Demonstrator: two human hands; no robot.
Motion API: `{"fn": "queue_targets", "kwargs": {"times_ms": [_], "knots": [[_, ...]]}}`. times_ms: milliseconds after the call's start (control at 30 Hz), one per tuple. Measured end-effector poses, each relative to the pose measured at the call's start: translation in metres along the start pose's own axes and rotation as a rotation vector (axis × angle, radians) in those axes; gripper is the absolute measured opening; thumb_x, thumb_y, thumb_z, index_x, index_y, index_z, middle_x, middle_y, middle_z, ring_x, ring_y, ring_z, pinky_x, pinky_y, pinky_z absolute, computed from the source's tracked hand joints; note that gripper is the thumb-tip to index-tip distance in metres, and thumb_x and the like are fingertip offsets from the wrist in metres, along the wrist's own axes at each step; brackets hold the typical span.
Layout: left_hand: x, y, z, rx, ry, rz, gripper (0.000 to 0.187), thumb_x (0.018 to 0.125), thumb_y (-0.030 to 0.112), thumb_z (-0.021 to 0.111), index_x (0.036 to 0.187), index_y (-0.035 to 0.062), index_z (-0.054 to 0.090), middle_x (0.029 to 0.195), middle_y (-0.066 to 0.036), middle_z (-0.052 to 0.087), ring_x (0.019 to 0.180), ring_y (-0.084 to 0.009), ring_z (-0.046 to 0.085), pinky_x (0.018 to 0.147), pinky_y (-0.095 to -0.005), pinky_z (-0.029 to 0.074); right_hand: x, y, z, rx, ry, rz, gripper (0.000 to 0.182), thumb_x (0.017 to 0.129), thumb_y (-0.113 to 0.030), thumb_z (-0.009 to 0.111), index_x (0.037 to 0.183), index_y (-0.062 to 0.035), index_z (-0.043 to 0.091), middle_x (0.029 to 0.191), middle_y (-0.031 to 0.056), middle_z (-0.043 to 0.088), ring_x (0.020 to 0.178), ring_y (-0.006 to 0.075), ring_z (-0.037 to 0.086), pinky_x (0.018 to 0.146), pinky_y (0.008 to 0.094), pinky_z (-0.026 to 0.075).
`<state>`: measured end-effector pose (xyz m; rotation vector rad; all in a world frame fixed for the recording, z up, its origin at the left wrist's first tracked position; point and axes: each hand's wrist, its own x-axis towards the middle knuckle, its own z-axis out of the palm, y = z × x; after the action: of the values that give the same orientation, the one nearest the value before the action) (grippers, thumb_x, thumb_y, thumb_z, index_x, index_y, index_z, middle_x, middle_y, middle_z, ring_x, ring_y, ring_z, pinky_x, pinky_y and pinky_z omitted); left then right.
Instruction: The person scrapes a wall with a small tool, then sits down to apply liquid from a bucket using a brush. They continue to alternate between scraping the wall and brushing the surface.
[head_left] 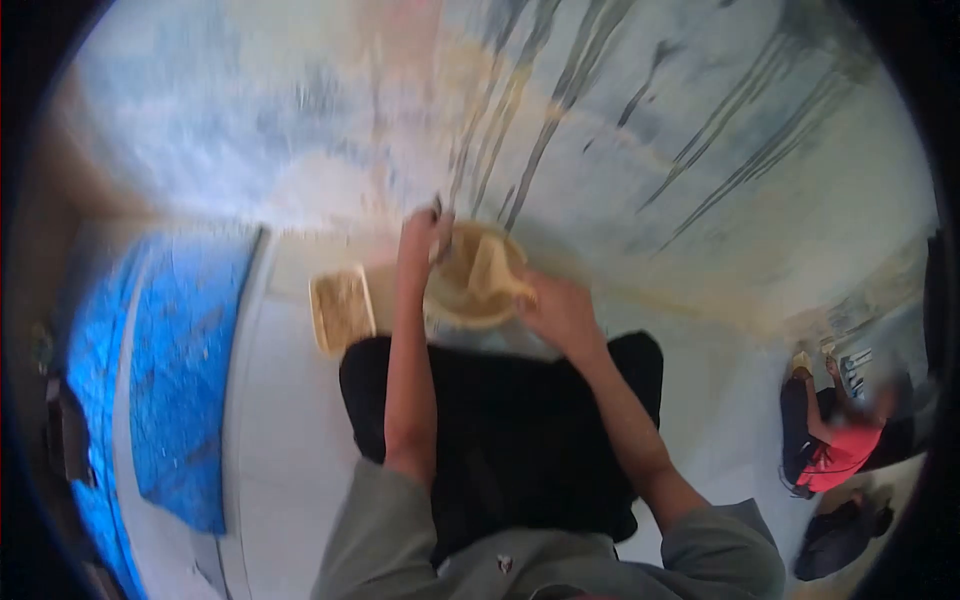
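A round yellowish basin [437, 302] stands on the floor at the foot of the wall, in front of my knees. My right hand [553, 305] is closed on a cream-coloured piece [490, 267], perhaps a cloth or a scoop, which reaches into the basin. At the basin's left rim, my left hand [427, 232] is closed around a small dark object [436, 208], too blurred to name. Left of my left forearm lies a rectangular cream tray [343, 310] with a brownish layer inside. What the basin holds is hard to make out.
Ahead rises a wall [400, 110] with dark streaks and patches of colour. Blue sheeting [185, 370] covers the floor at left. Far right, a person in a red top [843, 455] sits near the wall, with a dark-clothed person [840, 535] behind.
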<state>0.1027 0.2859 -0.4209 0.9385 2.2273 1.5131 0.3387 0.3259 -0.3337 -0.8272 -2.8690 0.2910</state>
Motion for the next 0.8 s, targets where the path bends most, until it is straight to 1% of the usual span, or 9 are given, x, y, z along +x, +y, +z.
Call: {"fn": "queue_targets", "kwargs": {"times_ms": [67, 133, 200, 233, 300, 500, 633, 700, 800], "knots": [[-0.001, 0.001, 0.0, -0.101, 0.086, 0.065, 0.045, 0.08, 0.036, 0.055, 0.073, -0.0083, 0.056, 0.062, -0.026, 0.055, 0.06, -0.0344, 0.06, 0.058, -0.0442, 0.044, -0.008, -0.001, 0.01, -0.051, -0.039, 0.023, 0.04, 0.078, -0.025, 0.061, 0.117, -0.0192, 0.058, 0.084, 0.0149, 0.065, 0.076, 0.0343, 0.062, 0.066, 0.0431, 0.049], [-0.011, 0.02, -0.007, -0.126, 0.057, -0.028, 0.04, 0.081, 0.031, 0.054, 0.071, -0.0079, 0.057, 0.058, -0.023, 0.056, 0.053, -0.0302, 0.061, 0.053, -0.0411, 0.047, -0.019, 0.001, 0.019, -0.118, -0.027, 0.03, 0.041, 0.078, -0.025, 0.061, 0.119, -0.0206, 0.059, 0.081, 0.014, 0.065, 0.074, 0.0338, 0.062, 0.064, 0.0425, 0.049], [-0.015, 0.032, -0.011, -0.228, -0.027, -0.116, 0.039, 0.085, 0.026, 0.05, 0.071, -0.0084, 0.059, 0.056, -0.012, 0.059, 0.04, -0.0174, 0.056, 0.038, -0.0303, 0.045, -0.029, 0.002, 0.024, 0.002, 0.109, 0.075, 0.043, 0.079, -0.022, 0.062, 0.122, -0.0231, 0.058, 0.081, 0.0135, 0.066, 0.072, 0.0322, 0.062, 0.063, 0.0411, 0.049], [-0.012, 0.03, -0.009, -0.219, -0.043, -0.153, 0.037, 0.085, 0.026, 0.05, 0.071, -0.008, 0.059, 0.054, -0.011, 0.058, 0.039, -0.0166, 0.056, 0.036, -0.0306, 0.046, -0.033, 0.004, 0.027, -0.002, 0.099, 0.072, 0.043, 0.079, -0.022, 0.062, 0.122, -0.0231, 0.058, 0.081, 0.0135, 0.066, 0.072, 0.0322, 0.062, 0.063, 0.0411, 0.049], [-0.012, 0.029, -0.006, -0.232, -0.027, -0.137, 0.036, 0.085, 0.025, 0.05, 0.072, -0.0077, 0.058, 0.055, -0.011, 0.058, 0.04, -0.0165, 0.056, 0.036, -0.0307, 0.046, -0.034, 0.01, 0.033, -0.065, 0.2, -0.031, 0.044, 0.08, -0.017, 0.06, 0.124, -0.0184, 0.056, 0.072, 0.0101, 0.063, 0.063, 0.0265, 0.061, 0.051, 0.0372, 0.047], [-0.01, 0.027, -0.004, -0.226, 0.005, -0.123, 0.036, 0.081, 0.022, 0.05, 0.065, -0.0089, 0.054, 0.05, -0.017, 0.055, 0.041, -0.0226, 0.058, 0.041, -0.0344, 0.049, -0.031, 0.004, 0.025, -0.071, 0.191, 0.01, 0.044, 0.08, -0.016, 0.06, 0.124, -0.0199, 0.056, 0.071, 0.0089, 0.063, 0.061, 0.0257, 0.061, 0.049, 0.0377, 0.046], [-0.011, 0.023, -0.004, -0.228, 0.014, -0.122, 0.036, 0.081, 0.023, 0.051, 0.066, -0.0091, 0.054, 0.051, -0.019, 0.054, 0.043, -0.026, 0.059, 0.041, -0.0353, 0.048, -0.03, 0.01, 0.031, -0.113, 0.228, -0.029, 0.044, 0.08, -0.016, 0.06, 0.124, -0.0211, 0.056, 0.071, 0.0086, 0.064, 0.06, 0.0256, 0.061, 0.049, 0.0379, 0.046], [-0.01, 0.021, -0.002, -0.231, 0.03, -0.104, 0.035, 0.081, 0.023, 0.051, 0.067, -0.0086, 0.054, 0.051, -0.019, 0.054, 0.043, -0.0266, 0.059, 0.041, -0.0357, 0.048, -0.031, 0.006, 0.031, -0.036, 0.211, 0.083, 0.043, 0.078, -0.018, 0.064, 0.121, -0.0225, 0.059, 0.086, 0.0116, 0.067, 0.074, 0.0311, 0.063, 0.063, 0.0389, 0.05], [-0.007, 0.006, 0.006, -0.189, 0.082, -0.032, 0.034, 0.08, 0.024, 0.053, 0.067, -0.0075, 0.055, 0.051, -0.019, 0.054, 0.043, -0.027, 0.059, 0.041, -0.0362, 0.047, -0.032, 0.006, 0.031, -0.008, 0.183, 0.092, 0.044, 0.078, -0.018, 0.064, 0.121, -0.0231, 0.059, 0.088, 0.0114, 0.067, 0.075, 0.031, 0.063, 0.062, 0.0392, 0.05]]}}
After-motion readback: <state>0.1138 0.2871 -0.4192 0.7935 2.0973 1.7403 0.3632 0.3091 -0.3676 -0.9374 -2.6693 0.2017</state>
